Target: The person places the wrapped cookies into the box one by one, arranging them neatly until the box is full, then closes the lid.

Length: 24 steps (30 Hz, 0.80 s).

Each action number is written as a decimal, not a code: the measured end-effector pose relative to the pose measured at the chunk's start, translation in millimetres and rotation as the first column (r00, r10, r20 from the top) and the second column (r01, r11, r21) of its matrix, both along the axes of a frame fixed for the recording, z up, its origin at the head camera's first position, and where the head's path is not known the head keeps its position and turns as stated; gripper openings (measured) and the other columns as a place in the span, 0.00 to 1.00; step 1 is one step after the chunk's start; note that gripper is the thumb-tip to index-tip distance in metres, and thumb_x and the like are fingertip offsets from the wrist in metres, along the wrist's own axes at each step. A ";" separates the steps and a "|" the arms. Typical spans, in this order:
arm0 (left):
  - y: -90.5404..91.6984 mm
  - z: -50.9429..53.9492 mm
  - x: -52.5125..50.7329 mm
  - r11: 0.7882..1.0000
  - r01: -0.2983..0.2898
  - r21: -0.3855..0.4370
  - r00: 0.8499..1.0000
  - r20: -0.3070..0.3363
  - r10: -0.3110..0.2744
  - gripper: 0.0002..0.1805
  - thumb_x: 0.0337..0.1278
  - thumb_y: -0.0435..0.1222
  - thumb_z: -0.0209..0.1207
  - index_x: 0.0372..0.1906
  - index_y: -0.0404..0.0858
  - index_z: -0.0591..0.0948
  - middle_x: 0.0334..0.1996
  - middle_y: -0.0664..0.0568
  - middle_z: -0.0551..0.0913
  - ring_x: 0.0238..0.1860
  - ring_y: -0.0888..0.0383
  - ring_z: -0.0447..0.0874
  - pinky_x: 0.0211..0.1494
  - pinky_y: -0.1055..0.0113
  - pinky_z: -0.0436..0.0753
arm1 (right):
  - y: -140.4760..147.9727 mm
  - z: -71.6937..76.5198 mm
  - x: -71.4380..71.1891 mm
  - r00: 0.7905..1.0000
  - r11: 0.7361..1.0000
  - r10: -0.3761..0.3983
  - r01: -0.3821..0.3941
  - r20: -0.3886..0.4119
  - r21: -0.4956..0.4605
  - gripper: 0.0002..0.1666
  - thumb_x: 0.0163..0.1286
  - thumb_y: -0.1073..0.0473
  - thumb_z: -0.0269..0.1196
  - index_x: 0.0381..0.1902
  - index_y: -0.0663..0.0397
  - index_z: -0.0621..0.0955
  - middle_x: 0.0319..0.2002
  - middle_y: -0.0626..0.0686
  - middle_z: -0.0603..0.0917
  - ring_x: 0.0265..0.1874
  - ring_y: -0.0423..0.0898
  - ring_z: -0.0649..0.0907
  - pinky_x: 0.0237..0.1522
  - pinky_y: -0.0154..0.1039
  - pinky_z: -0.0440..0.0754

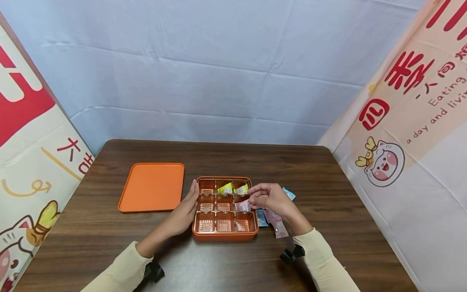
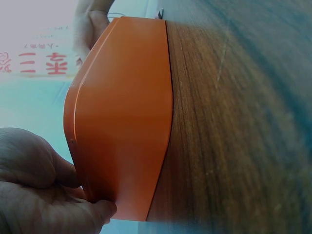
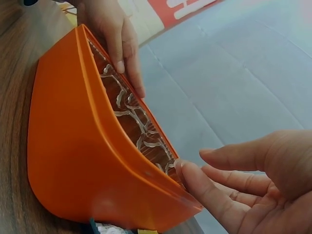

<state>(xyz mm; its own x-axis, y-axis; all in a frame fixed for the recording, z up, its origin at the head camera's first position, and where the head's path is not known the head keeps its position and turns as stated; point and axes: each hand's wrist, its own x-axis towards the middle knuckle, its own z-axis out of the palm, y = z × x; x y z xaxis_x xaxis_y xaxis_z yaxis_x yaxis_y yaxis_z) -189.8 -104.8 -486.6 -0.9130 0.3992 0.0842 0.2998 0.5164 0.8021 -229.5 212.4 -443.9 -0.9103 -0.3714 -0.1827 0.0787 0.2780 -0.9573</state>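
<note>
An orange box point(image 1: 225, 236) with a clear divided insert stands on the table. My left hand point(image 1: 184, 213) rests along its left side, fingers nearly straight; in the left wrist view that hand point(image 2: 48, 195) touches the box wall point(image 2: 122, 107). Above the right edge is my right hand point(image 1: 271, 198), beside a pink packet point(image 1: 243, 206) in the right middle compartment. In the right wrist view, the right hand's point(image 3: 258, 185) thumb and forefinger stand apart, a fingertip at the rim point(image 3: 131, 161). Two yellow packets point(image 1: 225, 188) point(image 1: 241, 190) occupy the back middle and back right compartments.
An orange lid point(image 1: 155, 187) lies flat to the left of the box. Right of the box, partly under my right hand, are pink packets point(image 1: 278, 226) and blue packets point(image 1: 261, 218) point(image 1: 289, 193). Printed cloths hang at both sides, a plain pale cloth point(image 1: 219, 73) behind the table.
</note>
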 end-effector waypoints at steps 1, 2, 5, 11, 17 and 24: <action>0.0 -0.1 0.1 1.000 0.001 -0.002 1.000 0.000 -0.001 0.33 0.79 0.27 0.40 0.79 0.26 0.41 0.80 0.39 0.30 0.80 0.40 0.34 0.77 0.42 0.47 | 0.6 -0.2 0.2 1.000 1.000 -0.001 0.001 0.000 -0.001 0.19 0.69 0.69 0.66 0.56 0.74 0.80 0.41 0.67 0.86 0.39 0.58 0.89 0.42 0.46 0.88; 0.0 0.0 0.3 1.000 0.001 -0.002 1.000 0.001 -0.001 0.33 0.79 0.27 0.40 0.79 0.26 0.41 0.80 0.39 0.30 0.80 0.41 0.34 0.77 0.42 0.47 | 1.6 -0.5 0.3 1.000 1.000 -0.004 0.004 0.000 -0.003 0.19 0.69 0.68 0.65 0.56 0.74 0.79 0.41 0.67 0.86 0.39 0.57 0.89 0.43 0.48 0.88; 0.2 0.3 0.7 1.000 0.003 0.001 1.000 0.005 -0.003 0.33 0.80 0.27 0.40 0.79 0.26 0.41 0.80 0.39 0.30 0.80 0.41 0.33 0.77 0.42 0.47 | 6.2 -0.4 0.3 1.000 1.000 -0.011 0.011 -0.010 -0.004 0.20 0.70 0.68 0.65 0.57 0.73 0.79 0.41 0.67 0.86 0.38 0.55 0.89 0.46 0.54 0.86; 0.1 1.1 0.4 1.000 0.001 -0.007 1.000 -0.001 -0.001 0.33 0.80 0.27 0.40 0.79 0.27 0.41 0.80 0.39 0.30 0.80 0.41 0.34 0.77 0.42 0.47 | 18.8 0.8 -0.8 0.997 0.999 -0.040 0.040 -0.060 -0.006 0.19 0.71 0.67 0.65 0.56 0.74 0.79 0.42 0.70 0.86 0.38 0.64 0.88 0.46 0.63 0.83; -0.1 1.5 -0.2 1.000 0.003 -0.008 1.000 -0.008 -0.003 0.33 0.80 0.27 0.40 0.79 0.26 0.40 0.80 0.38 0.31 0.80 0.40 0.34 0.77 0.42 0.47 | 31.1 2.1 -0.1 0.991 0.994 -0.094 0.098 -0.093 0.039 0.22 0.70 0.63 0.67 0.56 0.73 0.80 0.43 0.69 0.86 0.40 0.65 0.87 0.44 0.62 0.84; 1.0 1.9 1.2 1.000 0.000 -0.004 1.000 0.011 0.000 0.33 0.80 0.27 0.39 0.79 0.27 0.40 0.80 0.39 0.30 0.80 0.41 0.34 0.77 0.42 0.47 | 46.6 1.4 2.2 0.979 0.981 -0.151 0.166 -0.133 0.105 0.18 0.71 0.62 0.67 0.55 0.69 0.82 0.43 0.68 0.87 0.41 0.66 0.86 0.41 0.59 0.85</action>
